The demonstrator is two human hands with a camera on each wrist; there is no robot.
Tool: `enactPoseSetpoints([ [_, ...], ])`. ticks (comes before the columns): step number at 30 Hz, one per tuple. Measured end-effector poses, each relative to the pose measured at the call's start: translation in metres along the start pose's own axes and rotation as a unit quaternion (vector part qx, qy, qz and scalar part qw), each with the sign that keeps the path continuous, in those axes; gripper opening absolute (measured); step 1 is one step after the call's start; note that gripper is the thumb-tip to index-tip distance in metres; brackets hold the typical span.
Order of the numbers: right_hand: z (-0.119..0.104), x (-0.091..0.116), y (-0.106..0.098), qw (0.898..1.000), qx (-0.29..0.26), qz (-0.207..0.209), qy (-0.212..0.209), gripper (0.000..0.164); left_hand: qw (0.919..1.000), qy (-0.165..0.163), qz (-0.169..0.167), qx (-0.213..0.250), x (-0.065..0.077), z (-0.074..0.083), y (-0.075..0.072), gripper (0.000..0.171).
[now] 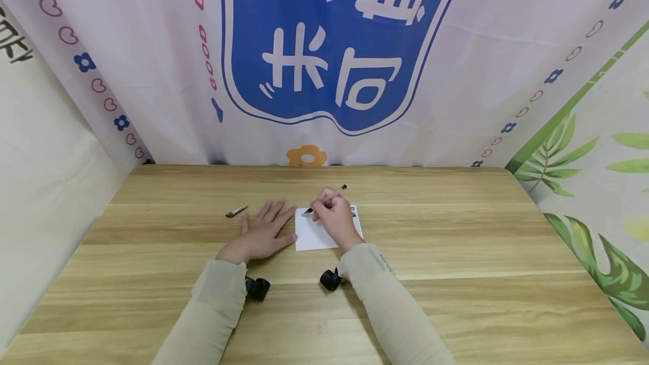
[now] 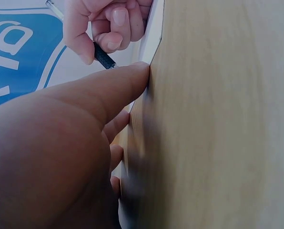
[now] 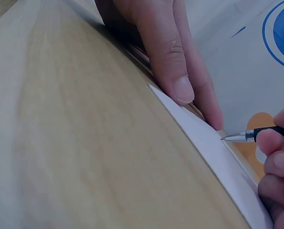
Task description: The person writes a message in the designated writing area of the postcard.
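Note:
My right hand (image 1: 334,219) pinches a pen (image 1: 334,193) with a black grip, its tip at the upper left part of a small white sheet of paper (image 1: 314,236). In the right wrist view the metal pen tip (image 3: 232,138) meets or nearly meets the paper (image 3: 204,138). A dark printed or drawn mark shows at the sheet's upper right corner. My left hand (image 1: 261,234) lies flat with fingers spread, its thumb and a fingertip at the paper's left edge. In the left wrist view the thumb (image 2: 127,78) touches that edge.
A pen cap (image 1: 236,211) with a clip lies on the wooden table (image 1: 456,252), left of the left hand. Behind the table's far edge hangs a printed cloth (image 1: 172,100). Black wrist cameras (image 1: 258,288) sit at both cuffs.

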State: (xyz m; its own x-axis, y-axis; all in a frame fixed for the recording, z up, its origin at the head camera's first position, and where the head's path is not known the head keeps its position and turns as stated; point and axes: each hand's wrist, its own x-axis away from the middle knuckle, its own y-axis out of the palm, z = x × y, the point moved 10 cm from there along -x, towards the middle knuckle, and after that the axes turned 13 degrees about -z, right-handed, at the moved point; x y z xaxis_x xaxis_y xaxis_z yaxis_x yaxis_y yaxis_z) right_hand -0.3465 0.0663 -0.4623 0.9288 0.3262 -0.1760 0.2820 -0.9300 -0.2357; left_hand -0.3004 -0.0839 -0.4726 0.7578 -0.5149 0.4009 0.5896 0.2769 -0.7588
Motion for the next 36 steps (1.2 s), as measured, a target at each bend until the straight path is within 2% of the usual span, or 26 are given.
enactPoseSetpoints([
  [15, -0.0019, 0.0015, 0.0006, 1.0, 0.006, -0.007, 0.005, 0.019, 1.0, -0.004, -0.002, -0.001, -0.0006, -0.0005, 0.001, 0.071],
  [20, -0.0003, 0.0007, 0.0014, 1.0, 0.004, -0.008, 0.009, 0.017, 1.0, -0.006, -0.004, 0.001, -0.0038, -0.0052, 0.0037, 0.072],
  [27, -0.0001, 0.0007, -0.0006, 1.0, 0.004, 0.002, 0.005, 0.019, 0.9999, -0.002, -0.005, 0.013, -0.001, -0.0013, 0.0011, 0.073],
  [36, -0.0012, 0.0005, -0.0012, 1.0, 0.005, 0.003, -0.011, 0.02, 0.9999, -0.011, -0.006, -0.001, -0.0018, -0.0009, 0.0006, 0.07],
])
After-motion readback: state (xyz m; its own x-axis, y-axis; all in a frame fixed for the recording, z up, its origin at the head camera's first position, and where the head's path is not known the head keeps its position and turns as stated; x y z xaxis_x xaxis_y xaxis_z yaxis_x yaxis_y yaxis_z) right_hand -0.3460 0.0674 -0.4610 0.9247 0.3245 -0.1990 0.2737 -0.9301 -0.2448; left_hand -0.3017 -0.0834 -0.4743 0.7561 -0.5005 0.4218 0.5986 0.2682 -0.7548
